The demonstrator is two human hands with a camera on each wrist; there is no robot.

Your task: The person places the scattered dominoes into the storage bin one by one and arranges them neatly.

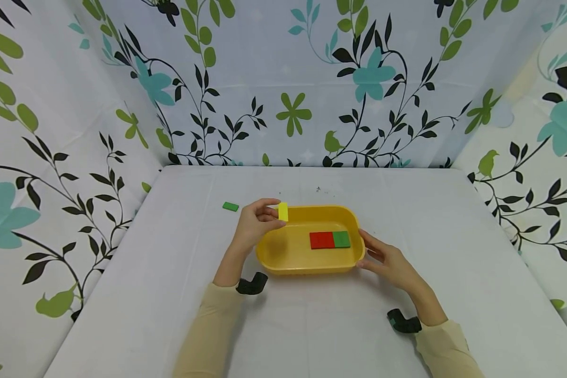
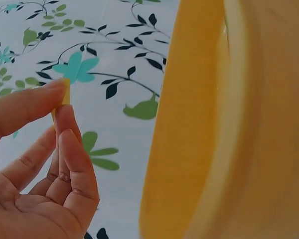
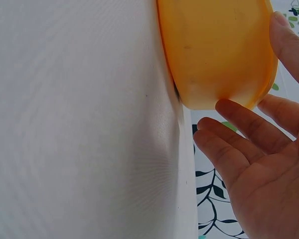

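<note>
Between thumb and fingertips, my left hand [image 1: 256, 223] pinches a small flat yellow piece [image 1: 283, 211], upright over the left far rim of a yellow plastic tray [image 1: 293, 260]. The left wrist view shows only the edge of that yellow piece [image 2: 67, 93]. My right hand [image 1: 392, 265] holds the tray's right end, thumb and fingers spread around its corner; in the right wrist view the fingertips touch the tray's outer wall [image 3: 224, 59]. Inside the tray, a red piece [image 1: 321, 240] lies flat against a green piece [image 1: 342, 239], right of the middle.
A loose flat green piece [image 1: 230, 207] lies on the white-covered table [image 1: 146, 294], beyond and left of the tray. Patterned cloth [image 1: 293, 84] with leaves and flowers hangs behind the table and at both sides. Each wrist bears a black strap-on mount [image 1: 252, 284].
</note>
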